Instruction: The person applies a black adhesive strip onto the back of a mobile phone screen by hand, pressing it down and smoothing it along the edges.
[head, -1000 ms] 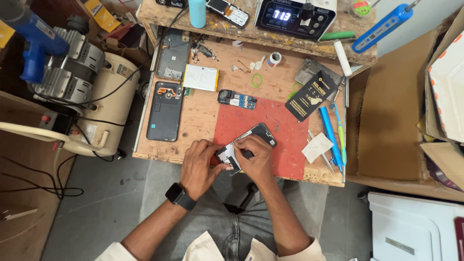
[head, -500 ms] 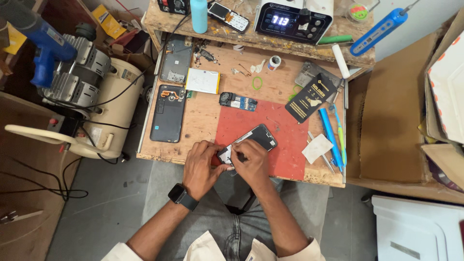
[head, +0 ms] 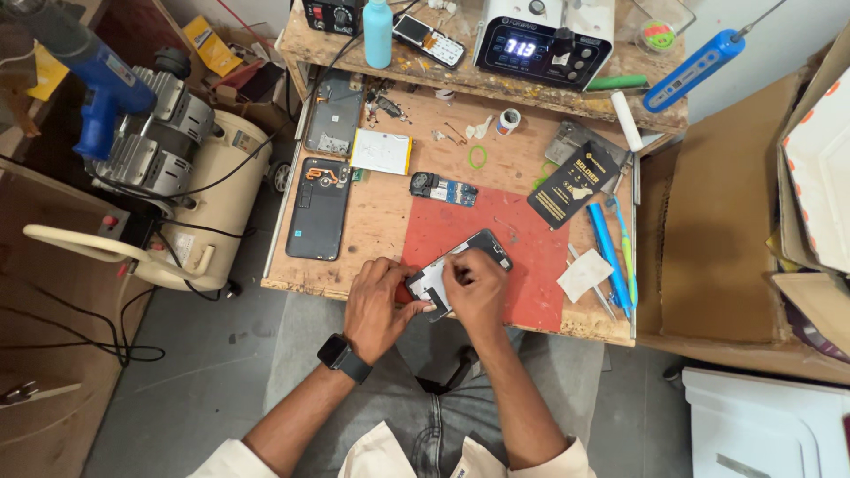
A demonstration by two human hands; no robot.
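Both hands, left hand [head: 376,305] and right hand [head: 476,288], grip a phone frame [head: 460,265].

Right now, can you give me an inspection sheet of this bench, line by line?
Surface: wooden bench with a red mat at the front.
Job's things: phone screen panel lying on the red mat, tilted.
Clutter: dark phone back, grey phone frame, white pad, small circuit board, black packet, blue tools, teal bottle.
Grippers: left hand steadies the panel's near end; right hand rests on top of it.
Cables: black cord on the floor at left.
Surroundings: cream compressor, blue heat gun, cardboard box, station with lit display.
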